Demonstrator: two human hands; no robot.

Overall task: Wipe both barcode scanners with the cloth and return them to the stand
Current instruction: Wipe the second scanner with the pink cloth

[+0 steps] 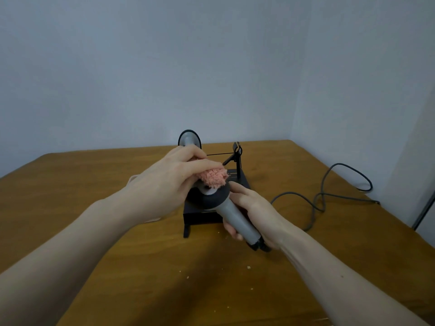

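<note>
Two scanners: one scanner (189, 138) sits behind the stand (242, 182), while above it the right hand (253, 208) grips the held scanner (226, 205), left hand (164, 184) pinching the cloth (213, 176) on its head; hard rubbing could twist it loose.

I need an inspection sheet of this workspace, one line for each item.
Surface: wooden table, pale crumbs near the front.
Job's things: grey scanner held above the black stand; pink cloth pressed on its head; second scanner upright behind the left hand.
Clutter: nothing seen beyond the crumbs.
Grippers: left hand grips the cloth; right hand grips the scanner handle.
Cables: dark cable looped on the table at right.
Surroundings: plain pale walls, room corner.
</note>
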